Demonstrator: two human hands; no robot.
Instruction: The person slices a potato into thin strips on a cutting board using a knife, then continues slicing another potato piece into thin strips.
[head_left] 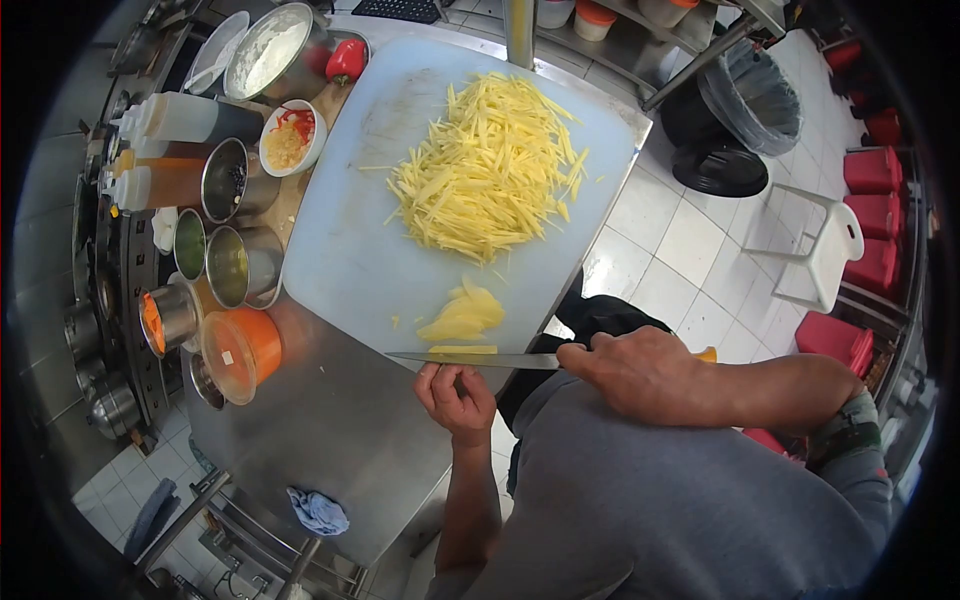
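My right hand (640, 372) is wrapped round the handle of a long kitchen knife (520, 361), its blade pointing left along the near edge of a white cutting board (350, 240). Close against the near side of the blade, my left hand (458, 402) has its fingers curled in; anything between them is hidden. A short pale yellow strip (463, 349) lies along the blade's far side. Beyond it are several thin overlapping slices (465, 312), which look like potato. Farther up the board lies a large heap of thin yellow strips (490, 165) of the same colour.
Left of the board stand squeeze bottles (160, 187), metal containers (245, 265), an orange tub (243, 350) and a white bowl (293, 138) of chopped food. A red pepper (346, 62) sits near the top left. A blue cloth (318, 511) rests on the steel table (330, 425).
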